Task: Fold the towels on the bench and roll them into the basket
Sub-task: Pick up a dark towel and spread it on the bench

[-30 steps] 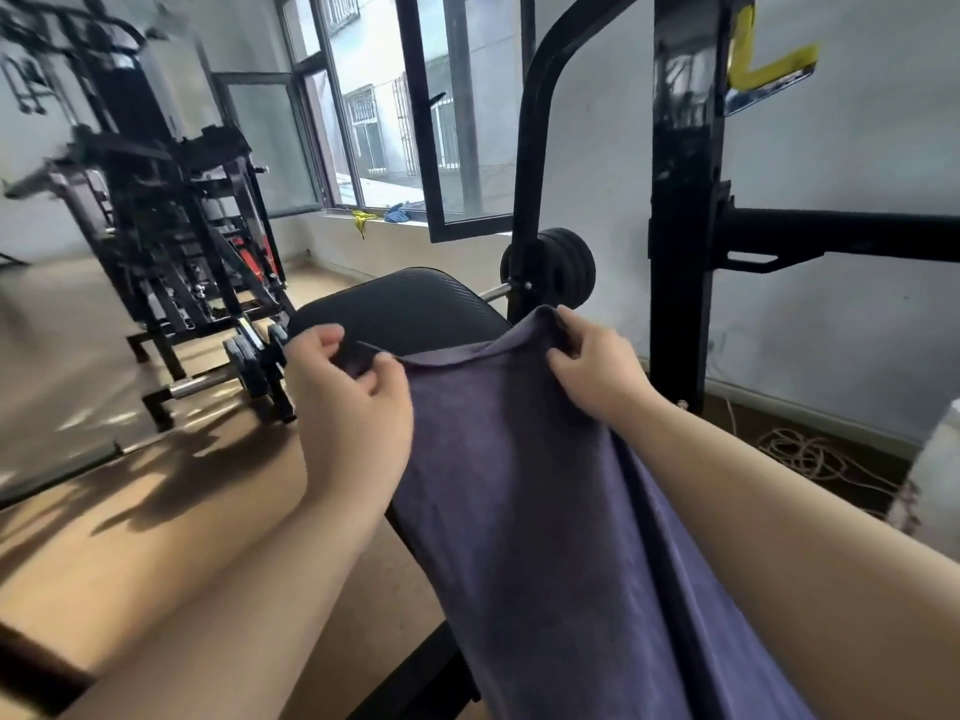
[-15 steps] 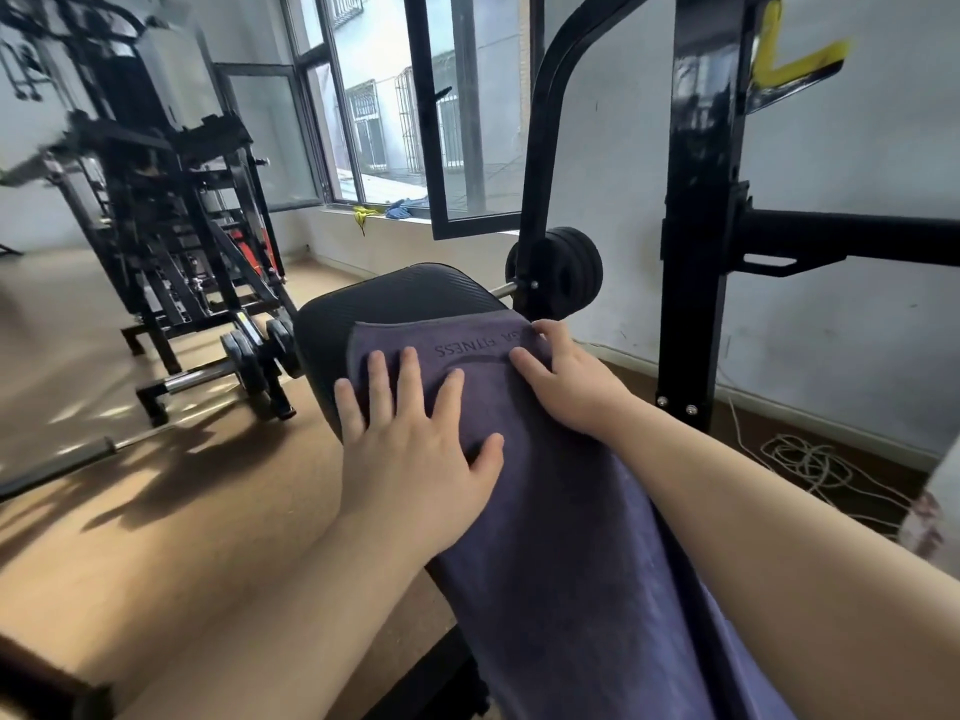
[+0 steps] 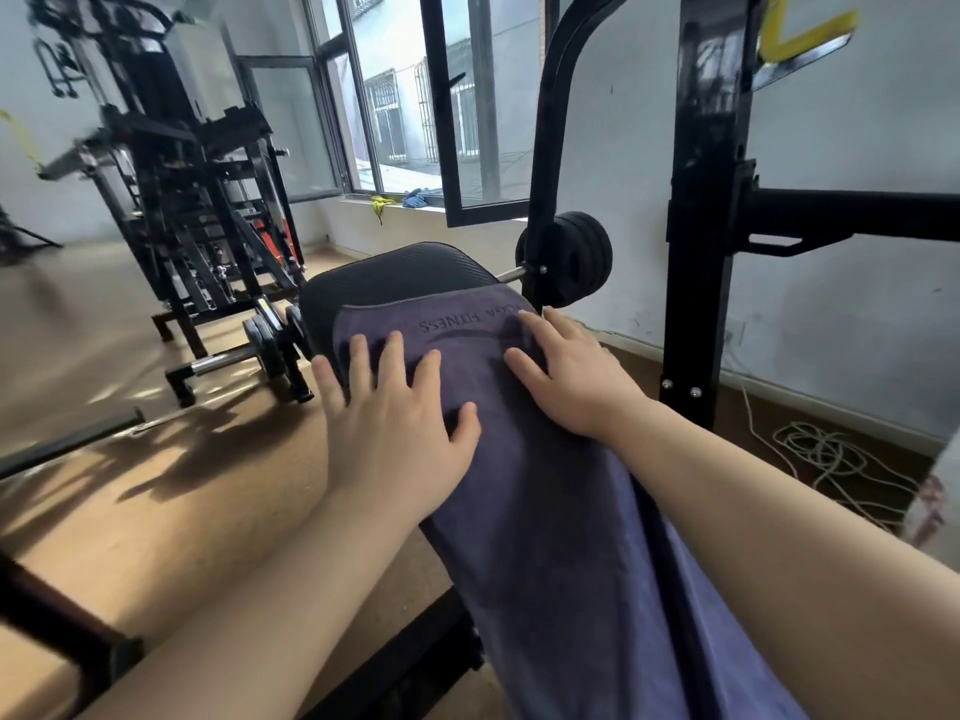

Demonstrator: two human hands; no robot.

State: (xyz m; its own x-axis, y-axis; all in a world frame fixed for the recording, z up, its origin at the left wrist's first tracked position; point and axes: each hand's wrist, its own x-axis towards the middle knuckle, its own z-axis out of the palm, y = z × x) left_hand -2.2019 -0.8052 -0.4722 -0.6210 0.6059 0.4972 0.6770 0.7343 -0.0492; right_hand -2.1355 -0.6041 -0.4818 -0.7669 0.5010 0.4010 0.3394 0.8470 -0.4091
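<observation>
A long purple towel [image 3: 561, 537] with embossed "FITNESS" lettering lies lengthwise along the black padded bench [image 3: 395, 275], its far edge near the bench's end. My left hand [image 3: 395, 423] lies flat on the towel's left side, fingers spread and straight. My right hand [image 3: 571, 371] presses flat on the right side, just below the lettering. No basket is in view.
A black rack upright [image 3: 706, 210] and a barbell with black plates [image 3: 571, 259] stand right of the bench. A black weight machine [image 3: 197, 200] is at the left on the wooden floor. Coiled white cord [image 3: 831, 459] lies by the wall. An open window [image 3: 452, 106] is behind.
One second ago both hands pinched the towel's far edge in the air. They laid it on the bench, let go, and now rest flat, spread slightly wider on the cloth.
</observation>
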